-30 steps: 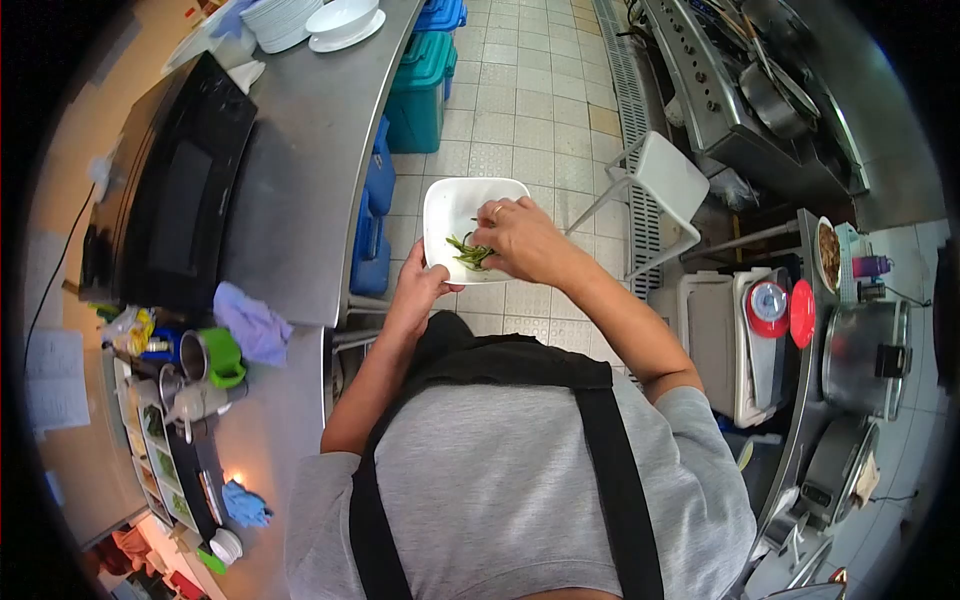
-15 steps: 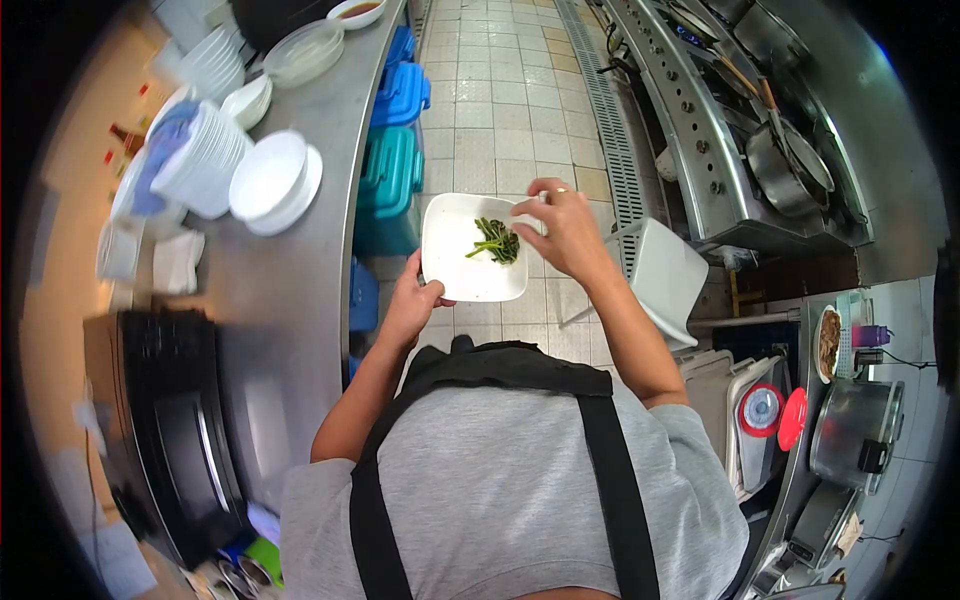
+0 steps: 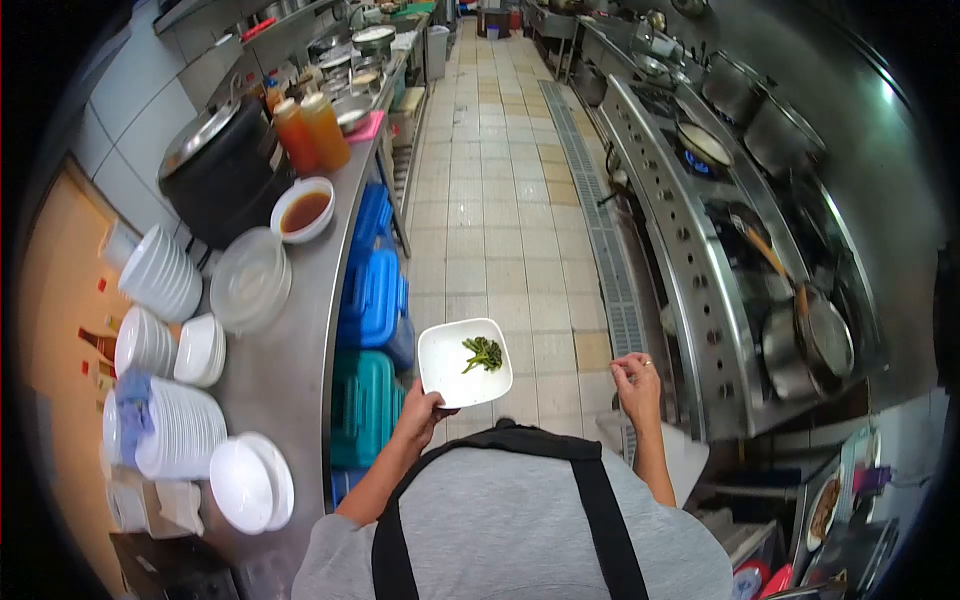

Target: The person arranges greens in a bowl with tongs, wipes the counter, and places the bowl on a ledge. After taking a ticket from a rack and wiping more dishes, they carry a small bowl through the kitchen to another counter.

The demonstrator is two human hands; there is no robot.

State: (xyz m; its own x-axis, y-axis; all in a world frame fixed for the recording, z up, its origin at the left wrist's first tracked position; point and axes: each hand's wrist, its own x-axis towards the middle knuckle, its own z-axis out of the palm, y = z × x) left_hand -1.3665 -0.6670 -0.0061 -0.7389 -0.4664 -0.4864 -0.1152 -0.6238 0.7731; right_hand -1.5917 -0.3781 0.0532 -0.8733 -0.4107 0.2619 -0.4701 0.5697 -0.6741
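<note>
My left hand (image 3: 420, 415) grips the near-left edge of a white square dish (image 3: 440, 375), with the thumb on the rim and the other fingers mostly hidden underneath. Inside the dish, right of its middle, lies a small bunch of cooked green vegetables (image 3: 484, 354). Off to the right, my right hand (image 3: 637, 385) is apart from the dish, over the floor beside the stove. Its fingers are loosely bent, a ring shows on one, and nothing is visible in them.
On the left, a steel counter (image 3: 285, 385) carries stacked white plates (image 3: 190, 430) and a bowl of brown sauce (image 3: 303, 212). Lidded bins (image 3: 372, 300) stand below it. To the right, a stove (image 3: 690, 260) holds pots and a lit burner. A tiled aisle (image 3: 480, 240) runs ahead.
My right hand has left the greens and moved to the right. The dish, still in my left hand, sits lower in view. The camera has tilted up, showing more of the aisle.
</note>
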